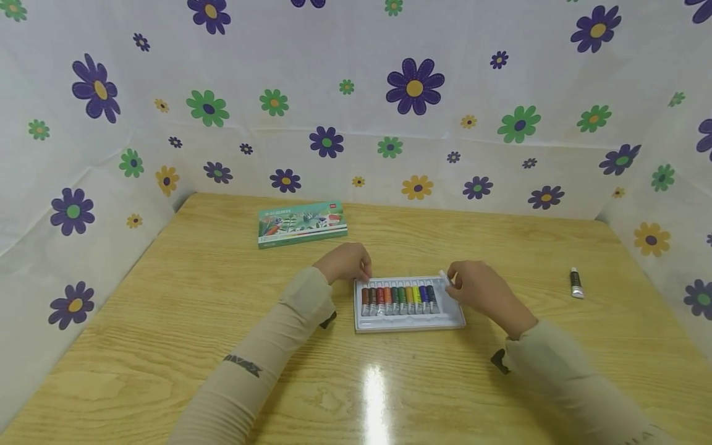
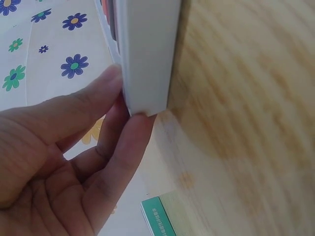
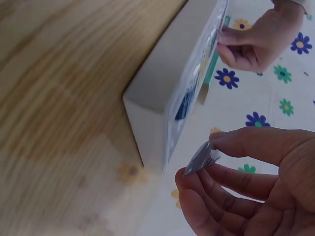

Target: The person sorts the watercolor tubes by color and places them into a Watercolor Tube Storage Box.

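A white tray (image 1: 408, 322) lies on the table with a row of small coloured paint tubes (image 1: 395, 300) in it, running from browns and reds to greens, yellow and blues. At its far left corner my left hand (image 1: 346, 262) grips the tray's edge, thumb on the rim and a finger at the corner in the left wrist view. Just over the far right corner, my right hand (image 1: 479, 287) pinches a small paint tube (image 3: 201, 158) between thumb and fingers. Its flat silvery end shows in the right wrist view; the rest is mostly hidden by my fingers.
A green printed box (image 1: 302, 225) lies at the back left of the table. One dark-labelled tube (image 1: 576, 283) with a white cap lies apart at the right. Flower-patterned cloth (image 1: 356, 111) hangs around the table's back and sides.
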The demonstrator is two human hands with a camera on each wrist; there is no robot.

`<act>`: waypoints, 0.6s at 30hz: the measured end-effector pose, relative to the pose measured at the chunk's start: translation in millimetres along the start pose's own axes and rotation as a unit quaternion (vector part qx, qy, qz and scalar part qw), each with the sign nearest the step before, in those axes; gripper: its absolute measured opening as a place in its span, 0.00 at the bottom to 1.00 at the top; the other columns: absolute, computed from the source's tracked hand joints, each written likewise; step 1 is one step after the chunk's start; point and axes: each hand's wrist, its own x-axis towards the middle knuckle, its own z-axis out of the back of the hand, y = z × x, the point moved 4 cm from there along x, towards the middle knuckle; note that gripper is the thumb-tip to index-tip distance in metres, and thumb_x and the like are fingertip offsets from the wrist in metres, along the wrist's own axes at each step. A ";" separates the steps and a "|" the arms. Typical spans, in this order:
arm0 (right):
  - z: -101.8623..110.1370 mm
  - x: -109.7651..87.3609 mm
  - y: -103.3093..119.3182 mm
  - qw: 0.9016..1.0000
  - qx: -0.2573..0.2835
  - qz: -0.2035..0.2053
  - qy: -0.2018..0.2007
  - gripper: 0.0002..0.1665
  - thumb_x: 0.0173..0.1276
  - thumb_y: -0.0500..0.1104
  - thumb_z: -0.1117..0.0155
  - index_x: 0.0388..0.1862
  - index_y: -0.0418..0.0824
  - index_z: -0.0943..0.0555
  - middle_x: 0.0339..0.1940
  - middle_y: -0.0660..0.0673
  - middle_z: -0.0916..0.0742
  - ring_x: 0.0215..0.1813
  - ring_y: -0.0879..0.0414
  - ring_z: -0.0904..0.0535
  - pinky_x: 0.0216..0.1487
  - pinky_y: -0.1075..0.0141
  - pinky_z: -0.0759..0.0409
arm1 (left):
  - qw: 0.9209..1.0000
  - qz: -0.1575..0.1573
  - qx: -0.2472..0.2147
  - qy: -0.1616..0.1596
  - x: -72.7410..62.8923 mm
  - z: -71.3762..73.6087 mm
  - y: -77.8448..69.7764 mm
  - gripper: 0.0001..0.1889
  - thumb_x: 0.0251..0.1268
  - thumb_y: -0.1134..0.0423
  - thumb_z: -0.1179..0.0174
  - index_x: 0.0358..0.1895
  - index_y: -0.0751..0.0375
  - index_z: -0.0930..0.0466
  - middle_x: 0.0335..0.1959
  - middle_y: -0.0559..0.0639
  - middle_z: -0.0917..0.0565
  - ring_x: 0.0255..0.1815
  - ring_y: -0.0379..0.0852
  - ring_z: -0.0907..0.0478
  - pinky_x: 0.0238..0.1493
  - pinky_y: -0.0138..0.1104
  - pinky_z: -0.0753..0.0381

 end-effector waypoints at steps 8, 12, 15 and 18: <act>-10.6 4.9 9.3 1.000 0.004 -0.017 0.009 0.14 0.62 0.40 0.36 0.39 0.29 0.19 0.33 0.38 0.14 0.31 0.54 0.21 0.34 0.62 0.21 | 1.000 0.002 -0.001 0.000 1.9 -0.4 0.8 0.03 0.57 0.67 0.36 0.27 0.60 0.17 0.32 0.51 0.16 0.27 0.40 0.26 0.32 0.28 0.28; -13.1 4.7 12.3 1.000 0.000 -0.022 0.004 0.14 0.61 0.40 0.37 0.39 0.28 0.18 0.37 0.36 0.14 0.32 0.53 0.21 0.37 0.60 0.20 | 1.000 0.000 -0.003 -0.001 2.4 -0.3 1.5 0.03 0.57 0.66 0.36 0.27 0.60 0.16 0.32 0.51 0.15 0.27 0.40 0.26 0.32 0.28 0.28; -15.3 4.4 14.1 1.000 -0.005 -0.019 0.001 0.13 0.61 0.39 0.37 0.38 0.29 0.18 0.38 0.36 0.14 0.31 0.54 0.21 0.36 0.60 0.20 | 1.000 0.000 -0.003 -0.001 2.5 -0.6 1.9 0.03 0.57 0.66 0.36 0.27 0.60 0.16 0.32 0.51 0.15 0.27 0.40 0.26 0.32 0.28 0.28; -17.8 4.2 15.0 1.000 -0.008 -0.018 0.000 0.12 0.61 0.39 0.36 0.38 0.29 0.18 0.38 0.35 0.14 0.29 0.55 0.23 0.34 0.62 0.21 | 1.000 0.001 -0.004 0.000 2.7 -1.2 1.8 0.03 0.57 0.66 0.36 0.27 0.59 0.16 0.32 0.51 0.15 0.28 0.40 0.26 0.32 0.28 0.28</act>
